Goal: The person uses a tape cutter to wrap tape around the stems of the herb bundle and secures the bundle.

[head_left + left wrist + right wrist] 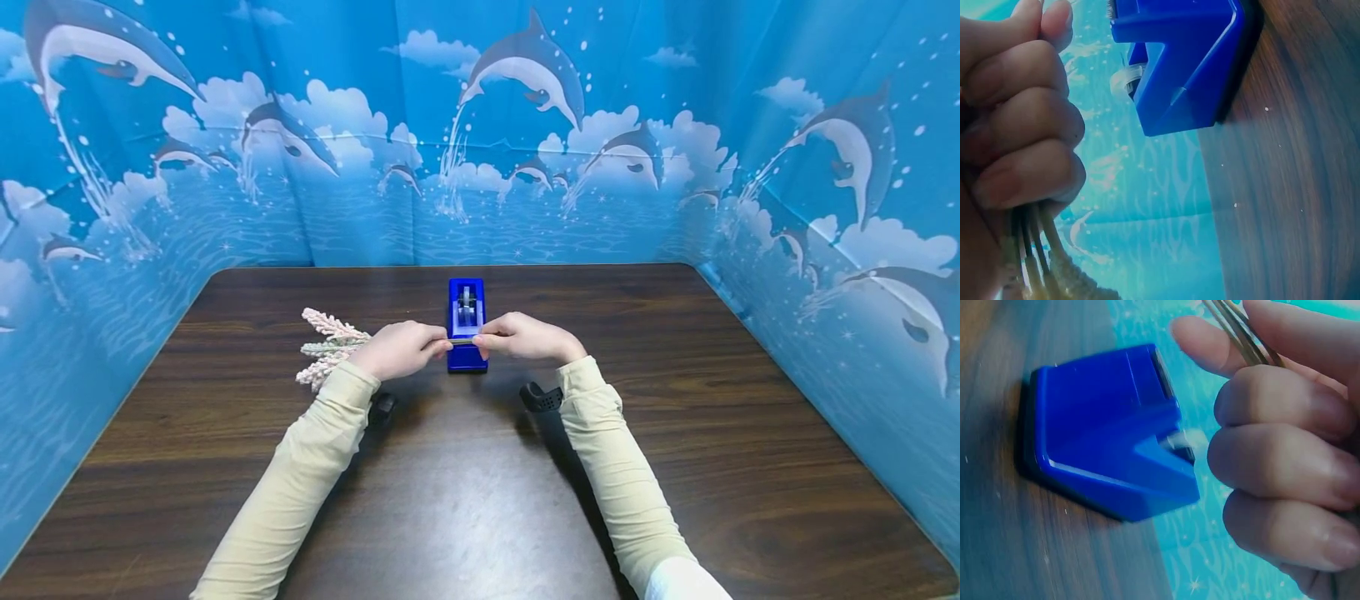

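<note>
Several flower sprigs [330, 348] with fluffy pink and pale green heads point left from my left hand [397, 348]. That hand grips their thin stems [1034, 240], its fingers curled round them. My right hand [528, 337] pinches the other end of the stems [1242, 331] between thumb and forefinger, the remaining fingers curled in. Between the hands, the bare stems run level over the front part of a blue tape dispenser [467, 360]. The dispenser stands on the table, with a roll of clear tape [467, 302] in it. Within the left fist the stems are hidden.
The dark wood-grain table [465, 500] reaches back to a blue dolphin-print curtain [360, 208], which hangs behind it and along both sides. A black wrist device [540, 397] shows under the right wrist, and another [382, 407] under the left.
</note>
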The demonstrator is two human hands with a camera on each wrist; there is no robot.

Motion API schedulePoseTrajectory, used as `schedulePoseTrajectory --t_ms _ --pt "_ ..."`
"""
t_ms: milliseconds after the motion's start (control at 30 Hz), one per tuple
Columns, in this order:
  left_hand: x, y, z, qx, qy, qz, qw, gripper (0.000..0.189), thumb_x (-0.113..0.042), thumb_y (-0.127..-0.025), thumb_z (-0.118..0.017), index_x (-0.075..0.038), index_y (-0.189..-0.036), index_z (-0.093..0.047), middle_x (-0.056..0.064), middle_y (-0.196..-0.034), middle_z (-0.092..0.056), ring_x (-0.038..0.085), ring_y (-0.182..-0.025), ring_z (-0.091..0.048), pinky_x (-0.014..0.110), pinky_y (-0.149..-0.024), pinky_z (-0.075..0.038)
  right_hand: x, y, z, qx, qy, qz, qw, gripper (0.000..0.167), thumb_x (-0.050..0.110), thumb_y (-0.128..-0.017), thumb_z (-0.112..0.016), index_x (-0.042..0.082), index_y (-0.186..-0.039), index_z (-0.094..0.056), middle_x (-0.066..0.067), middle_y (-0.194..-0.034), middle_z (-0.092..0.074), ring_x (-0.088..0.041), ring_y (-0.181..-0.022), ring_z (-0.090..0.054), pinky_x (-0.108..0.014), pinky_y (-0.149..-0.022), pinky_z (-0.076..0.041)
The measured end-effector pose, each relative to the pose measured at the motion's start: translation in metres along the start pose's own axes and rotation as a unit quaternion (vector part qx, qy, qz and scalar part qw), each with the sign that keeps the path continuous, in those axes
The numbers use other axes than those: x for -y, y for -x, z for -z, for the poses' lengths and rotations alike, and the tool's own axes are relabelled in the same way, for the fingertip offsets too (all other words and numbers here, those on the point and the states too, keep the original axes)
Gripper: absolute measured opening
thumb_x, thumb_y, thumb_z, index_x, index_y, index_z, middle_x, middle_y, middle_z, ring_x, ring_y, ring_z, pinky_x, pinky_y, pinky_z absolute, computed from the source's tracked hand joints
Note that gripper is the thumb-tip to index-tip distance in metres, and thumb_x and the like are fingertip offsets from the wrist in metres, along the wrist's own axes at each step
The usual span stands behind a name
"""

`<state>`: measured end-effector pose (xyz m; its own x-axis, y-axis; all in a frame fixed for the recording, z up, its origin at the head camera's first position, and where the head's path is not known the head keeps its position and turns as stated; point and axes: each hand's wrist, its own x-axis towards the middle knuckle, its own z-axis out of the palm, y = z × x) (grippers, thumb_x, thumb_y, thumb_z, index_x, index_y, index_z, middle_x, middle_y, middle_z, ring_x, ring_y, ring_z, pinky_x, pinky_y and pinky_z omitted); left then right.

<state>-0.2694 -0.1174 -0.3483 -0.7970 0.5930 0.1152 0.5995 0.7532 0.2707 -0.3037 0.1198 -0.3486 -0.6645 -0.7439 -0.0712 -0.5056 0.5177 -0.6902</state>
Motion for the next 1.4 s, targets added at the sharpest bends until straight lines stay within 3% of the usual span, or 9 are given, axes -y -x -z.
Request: schedulePoseTrajectory --t_ms 267,467,600,733,833,1000,1100,1233,1400 --pt "0.001 0.000 0.002 0.010 0.019 0.035 0.9992 0.029 -0.026 -0.100 -0.051 -0.012 -0.077 -0.060 -0.003 -0.066 -0.053 0.012 -0.059 -0.046 0.028 -0.056 -0.035 -0.013 0.004 0.004 -0.090 -0.046 -0.043 0.9939 0.046 0.035 -0.102 -0.046 -0.003 -0.085 -0.066 0.008 -0.053 -0.040 -0.008 -0.043 -0.030 -0.025 -0.044 -0.027" --pt "-0.002 -0.002 0.002 0.002 0.028 0.054 0.9981 0.032 -0.030 -0.101 -0.048 -0.012 -0.078 -0.060 -0.002 -0.067 -0.055 0.013 -0.060 -0.048 0.030 -0.060 -0.039 -0.012 -0.004 0.000 -0.128 -0.117 -0.066 0.9826 0.045 0.035 -0.102 -0.046 -0.003 -0.092 -0.068 0.005 -0.060 -0.054 -0.007 -0.042 -0.031 -0.024 -0.042 -0.027" --pt "-0.004 -0.004 -0.001 0.007 0.025 0.062 0.9978 0.032 -0.031 -0.101 -0.048 -0.011 -0.079 -0.060 -0.002 -0.067 -0.056 0.014 -0.060 -0.049 0.030 -0.060 -0.039 -0.011 -0.007 -0.002 -0.135 -0.131 -0.079 0.9790 0.040 0.034 -0.102 -0.046 0.003 -0.092 -0.068 -0.002 -0.066 -0.061 -0.008 -0.042 -0.033 -0.024 -0.043 -0.029" --pt "-0.005 -0.006 -0.004 0.012 0.023 0.059 0.9979 0.033 -0.031 -0.101 -0.049 -0.011 -0.077 -0.060 -0.001 -0.067 -0.055 0.013 -0.059 -0.047 0.029 -0.059 -0.038 -0.011 -0.008 -0.003 -0.127 -0.123 -0.086 0.9805 0.042 0.037 -0.102 -0.047 0.004 -0.091 -0.070 -0.016 -0.077 -0.068 -0.008 -0.041 -0.032 -0.024 -0.043 -0.029" --pt "-0.007 -0.007 -0.007 0.019 0.028 0.054 0.9980 0.033 -0.030 -0.101 -0.050 -0.010 -0.076 -0.059 -0.001 -0.066 -0.053 0.013 -0.058 -0.046 0.029 -0.059 -0.037 -0.012 -0.007 -0.004 -0.108 -0.109 -0.088 0.9842 0.045 0.040 -0.100 -0.048 0.003 -0.090 -0.072 -0.010 -0.068 -0.065 -0.008 -0.041 -0.030 -0.024 -0.043 -0.027" --pt "-0.007 -0.008 -0.011 0.036 0.051 0.037 0.9974 0.032 -0.027 -0.101 -0.050 -0.007 -0.080 -0.063 0.001 -0.068 -0.057 0.012 -0.059 -0.045 0.027 -0.059 -0.037 -0.015 -0.004 -0.003 -0.060 -0.088 -0.068 0.9919 0.046 0.038 -0.098 -0.053 -0.002 -0.086 -0.072 0.009 -0.047 -0.035 -0.008 -0.041 -0.026 -0.024 -0.043 -0.024" --pt "-0.006 -0.009 -0.013 0.045 0.077 0.031 0.9955 0.029 -0.025 -0.101 -0.050 -0.007 -0.085 -0.067 0.005 -0.073 -0.062 0.011 -0.060 -0.045 0.026 -0.059 -0.037 -0.019 -0.001 -0.002 -0.034 -0.100 -0.055 0.9929 0.045 0.033 -0.099 -0.054 -0.008 -0.086 -0.068 0.010 -0.047 -0.030 -0.008 -0.042 -0.024 -0.024 -0.043 -0.022" --pt "-0.003 -0.010 -0.017 0.052 0.110 0.027 0.9922 0.029 -0.022 -0.101 -0.049 -0.008 -0.083 -0.067 0.002 -0.068 -0.055 0.011 -0.059 -0.042 0.026 -0.057 -0.035 -0.022 0.001 -0.002 -0.012 -0.108 -0.047 0.9930 0.044 0.029 -0.100 -0.052 -0.010 -0.085 -0.063 0.008 -0.049 -0.028 -0.008 -0.043 -0.023 -0.025 -0.043 -0.021" --pt "0.000 -0.012 -0.028 0.047 0.093 0.023 0.9943 0.030 -0.021 -0.100 -0.051 -0.010 -0.074 -0.063 -0.003 -0.065 -0.053 0.010 -0.059 -0.045 0.025 -0.059 -0.036 -0.026 -0.001 -0.006 0.023 -0.119 -0.075 0.9898 0.040 0.027 -0.101 -0.050 -0.005 -0.082 -0.063 0.009 -0.051 -0.030 -0.006 -0.044 -0.026 -0.023 -0.044 -0.023"
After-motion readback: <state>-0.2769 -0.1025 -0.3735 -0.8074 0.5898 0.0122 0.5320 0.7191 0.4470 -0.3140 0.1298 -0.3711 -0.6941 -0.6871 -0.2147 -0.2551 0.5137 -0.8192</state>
